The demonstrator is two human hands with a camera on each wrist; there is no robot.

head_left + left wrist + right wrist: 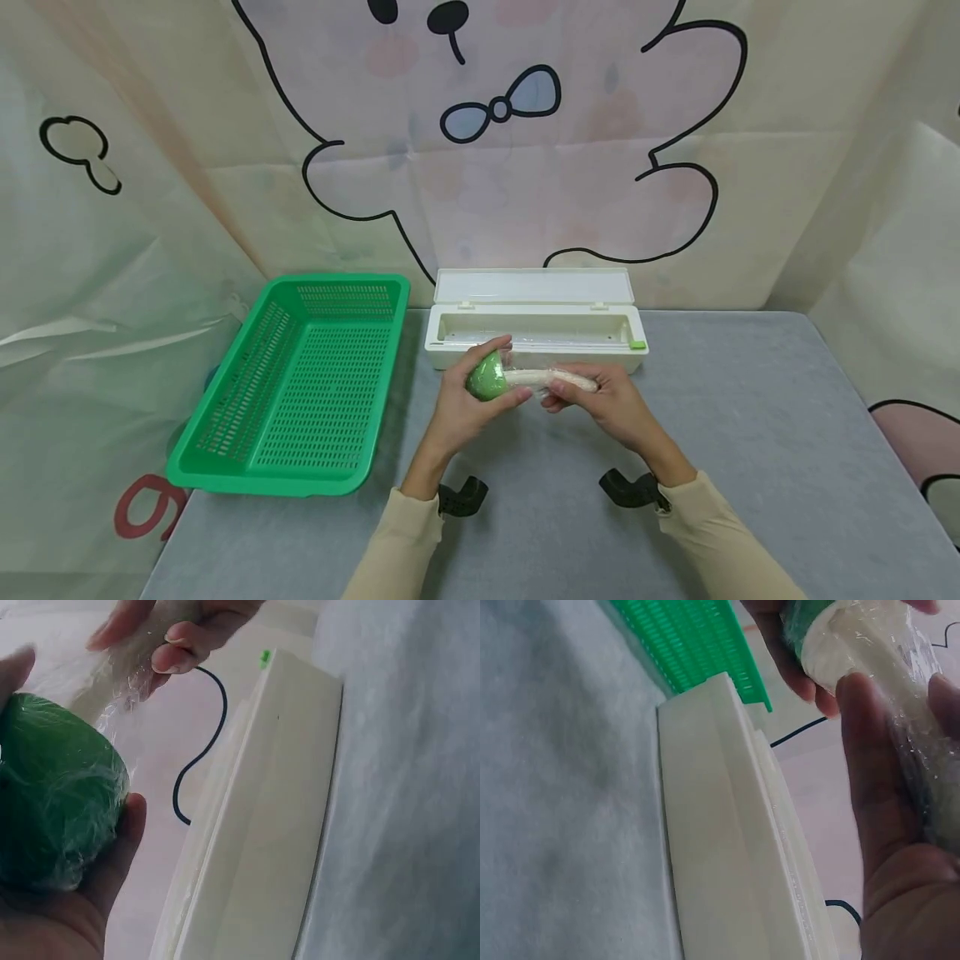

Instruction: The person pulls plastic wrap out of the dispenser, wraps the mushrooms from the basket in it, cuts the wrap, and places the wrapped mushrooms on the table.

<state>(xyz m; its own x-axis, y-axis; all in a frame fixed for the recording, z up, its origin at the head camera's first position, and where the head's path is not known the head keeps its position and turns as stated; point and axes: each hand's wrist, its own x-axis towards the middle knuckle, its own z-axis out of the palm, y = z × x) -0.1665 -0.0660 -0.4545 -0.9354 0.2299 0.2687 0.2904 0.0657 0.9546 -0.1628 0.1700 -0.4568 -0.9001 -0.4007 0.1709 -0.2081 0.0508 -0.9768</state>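
Clear plastic film wraps a toy mushroom (489, 377) with a green domed cap and a long white stem. My left hand (467, 398) cups the green cap (56, 787) between thumb and fingers. Around the white stem (889, 664), my right hand (611, 404) pinches the film with thumb and fingers. The mushroom lies sideways in the air, cap to the left, in front of a white cling film box (536, 357). The box's lid (534, 287) stands raised at the back, and a green slider (637, 345) sits at its right end.
A green plastic basket (318, 367) with slotted walls stands on the left of the grey table (750, 433). Behind the table hangs a printed cloth (487, 183). Black wrist mounts (462, 497) jut inward from both wrists.
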